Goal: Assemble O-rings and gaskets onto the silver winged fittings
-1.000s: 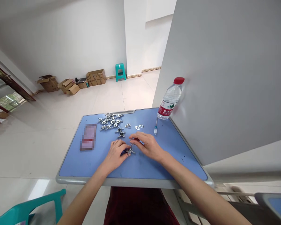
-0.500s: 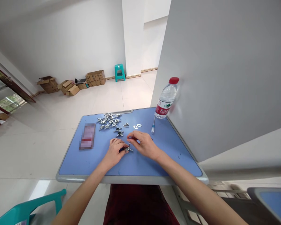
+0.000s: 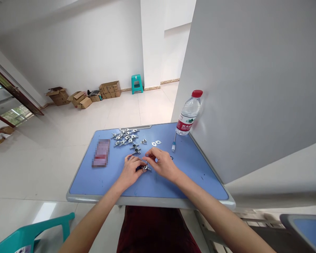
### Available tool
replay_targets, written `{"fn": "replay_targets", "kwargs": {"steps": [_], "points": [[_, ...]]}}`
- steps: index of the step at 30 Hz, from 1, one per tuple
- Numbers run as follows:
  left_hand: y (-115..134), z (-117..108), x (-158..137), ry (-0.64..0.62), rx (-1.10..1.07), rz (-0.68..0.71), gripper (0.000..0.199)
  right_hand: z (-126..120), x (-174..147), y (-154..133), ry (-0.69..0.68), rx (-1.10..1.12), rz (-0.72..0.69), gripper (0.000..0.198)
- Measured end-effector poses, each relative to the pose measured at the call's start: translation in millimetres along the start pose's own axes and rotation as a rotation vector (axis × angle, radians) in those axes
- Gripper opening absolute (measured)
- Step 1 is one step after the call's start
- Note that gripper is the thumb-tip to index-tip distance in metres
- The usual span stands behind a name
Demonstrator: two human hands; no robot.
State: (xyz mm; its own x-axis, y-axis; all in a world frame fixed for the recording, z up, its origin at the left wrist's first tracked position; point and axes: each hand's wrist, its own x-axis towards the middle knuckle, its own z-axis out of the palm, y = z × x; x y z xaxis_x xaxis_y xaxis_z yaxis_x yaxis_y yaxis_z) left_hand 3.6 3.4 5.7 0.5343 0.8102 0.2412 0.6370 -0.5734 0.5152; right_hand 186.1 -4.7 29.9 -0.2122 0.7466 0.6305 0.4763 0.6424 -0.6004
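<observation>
My left hand (image 3: 133, 170) is closed on a small silver metal fitting (image 3: 146, 168), pinning it near the middle of the blue table; the fingers hide much of it. Just above that fitting, my right hand (image 3: 160, 161) pinches what looks like a small screwdriver (image 3: 146, 162), its thin shaft pointing down. Most of its handle is hidden by the fingers. Beyond my hands lie two fittings with dark round openings (image 3: 136, 150) and a small loose metal piece (image 3: 143, 141). A pile of similar metal fittings (image 3: 125, 137) spreads towards the far left.
Two flat oval gaskets (image 3: 156, 143) lie right of the pile. A clear-handled screwdriver (image 3: 173, 146) rests by an upright water bottle (image 3: 188, 114). A blurred purple rectangular object (image 3: 101, 153) lies left. A dark ring (image 3: 171, 157) is beside my right hand. A grey partition (image 3: 252, 88) borders the right.
The whole view has shifted slightly. Both hands stay at the same fitting, with the right hand still pinching the tool above it; a dark ring now shows more beside that hand.
</observation>
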Motion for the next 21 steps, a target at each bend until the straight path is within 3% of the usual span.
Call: {"fn": "replay_targets", "kwargs": {"steps": [11, 16, 21], "points": [[-2.9, -3.8, 8.9, -0.087, -0.065, -0.066, 0.012, -14.1, 7.3, 9.0, -0.106, 0.145, -0.024, 0.019], [-3.8, -7.5, 10.2, -0.13, -0.13, -0.064, 0.014, -13.3, 8.4, 12.8, 0.017, 0.17, 0.138, 0.02], [-3.8, -8.6, 10.0, -0.129, -0.151, -0.06, 0.017, -16.2, 9.9, 16.3, 0.025, 0.186, 0.234, 0.021]]}}
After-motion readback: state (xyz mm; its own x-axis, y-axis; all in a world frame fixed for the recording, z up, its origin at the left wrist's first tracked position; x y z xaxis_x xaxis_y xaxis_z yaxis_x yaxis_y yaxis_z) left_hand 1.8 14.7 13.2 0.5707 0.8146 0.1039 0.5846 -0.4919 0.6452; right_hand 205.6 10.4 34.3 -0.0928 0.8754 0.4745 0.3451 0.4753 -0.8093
